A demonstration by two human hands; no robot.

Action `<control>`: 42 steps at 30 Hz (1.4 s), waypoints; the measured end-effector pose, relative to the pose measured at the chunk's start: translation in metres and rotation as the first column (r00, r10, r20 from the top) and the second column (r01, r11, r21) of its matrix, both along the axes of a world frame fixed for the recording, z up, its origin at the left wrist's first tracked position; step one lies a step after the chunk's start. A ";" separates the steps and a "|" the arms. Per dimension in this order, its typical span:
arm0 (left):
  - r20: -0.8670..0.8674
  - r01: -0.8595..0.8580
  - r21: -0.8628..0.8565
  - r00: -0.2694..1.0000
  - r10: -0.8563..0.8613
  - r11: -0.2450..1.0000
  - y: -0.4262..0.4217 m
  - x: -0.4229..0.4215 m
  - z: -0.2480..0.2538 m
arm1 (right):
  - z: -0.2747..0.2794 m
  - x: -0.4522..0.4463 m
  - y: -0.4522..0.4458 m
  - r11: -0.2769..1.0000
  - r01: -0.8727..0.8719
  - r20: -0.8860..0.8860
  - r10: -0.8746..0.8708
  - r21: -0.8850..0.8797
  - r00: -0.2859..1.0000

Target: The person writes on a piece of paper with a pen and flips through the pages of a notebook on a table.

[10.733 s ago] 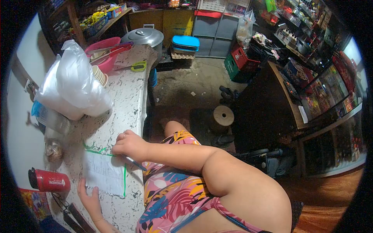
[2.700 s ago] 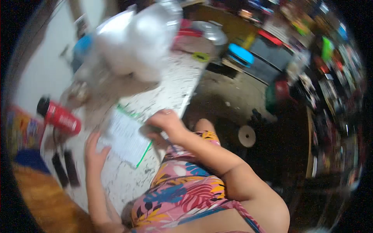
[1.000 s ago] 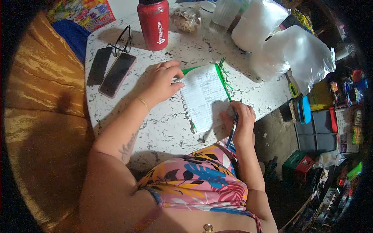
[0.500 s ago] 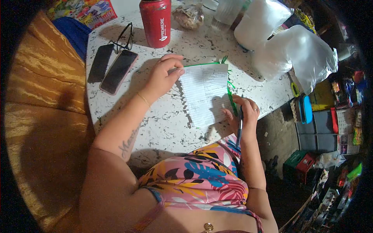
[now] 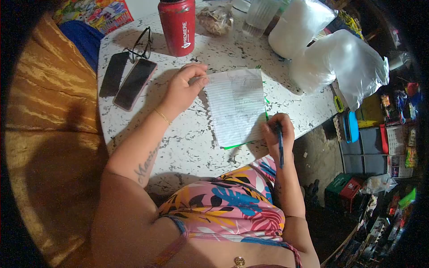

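Note:
A lined paper sheet (image 5: 237,105) covered with handwriting lies on the table, its left edge ragged. Green edges of something beneath it show along its right and lower sides. My left hand (image 5: 185,85) is at the sheet's upper left corner, fingers curled and the corner held at the thumb. In my right hand (image 5: 281,134) is a dark pen (image 5: 280,149), its rear end pointing down toward my wrist. That hand rests at the sheet's lower right edge, and its curled fingers hide the pen's front end.
Left of the sheet lie a phone (image 5: 135,85), a dark flat object (image 5: 114,75) and eyeglasses (image 5: 142,44). A red bottle (image 5: 178,31) stands behind. Plastic bags (image 5: 313,58) and yellow-handled scissors (image 5: 338,103) sit at the right. The marbled table (image 5: 178,147) has a curved edge.
The sheet has shifted slightly and now covers the green edge along its top; green shows at its bottom. My right hand has closed more and moved slightly right, turning the pen.

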State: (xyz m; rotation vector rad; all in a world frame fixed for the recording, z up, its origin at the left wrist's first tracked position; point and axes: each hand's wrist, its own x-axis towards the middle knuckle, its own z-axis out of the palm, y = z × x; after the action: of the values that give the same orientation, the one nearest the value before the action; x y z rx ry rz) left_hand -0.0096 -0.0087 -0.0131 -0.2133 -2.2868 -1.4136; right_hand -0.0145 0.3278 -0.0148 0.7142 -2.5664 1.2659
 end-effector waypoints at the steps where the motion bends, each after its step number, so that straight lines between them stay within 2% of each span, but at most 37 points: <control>1: -0.011 -0.011 -0.048 1.000 0.010 0.999 0.000 0.000 0.000 | -0.004 0.000 -0.001 0.998 0.036 0.057 -0.033 -0.060 0.998; 2: 0.066 -0.017 -0.002 0.998 0.018 1.000 0.003 0.001 0.000 | -0.006 0.001 -0.002 0.990 0.075 0.116 -0.062 -0.117 0.991; 4: 0.217 -0.040 0.087 0.976 0.020 0.995 0.010 0.004 0.002 | -0.004 0.002 -0.006 0.990 0.095 0.105 -0.084 -0.101 0.991; 10: -0.014 0.051 -0.167 0.998 -0.054 0.985 0.014 0.008 0.018 | -0.008 -0.003 -0.005 0.995 0.083 -0.018 -0.084 -0.049 0.996; 13: 0.055 0.071 -0.348 0.997 -0.055 0.935 0.013 0.013 0.027 | -0.006 -0.002 -0.006 0.997 0.066 -0.060 -0.068 -0.039 0.996; 22: 0.140 0.092 -0.480 0.990 -0.028 0.872 0.011 0.017 0.033 | 0.004 -0.001 -0.010 0.996 0.092 -0.109 -0.091 0.001 0.990; 42: 0.137 0.103 -0.497 0.990 -0.039 0.862 0.012 0.018 0.033 | 0.004 0.003 -0.010 0.990 0.129 -0.094 -0.123 0.062 0.988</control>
State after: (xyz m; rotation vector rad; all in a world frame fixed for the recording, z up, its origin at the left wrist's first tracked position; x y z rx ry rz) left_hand 0.0081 0.0035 0.0195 -0.3824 -2.7424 -0.8453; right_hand -0.0110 0.3176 -0.0111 0.5959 -2.5472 1.0878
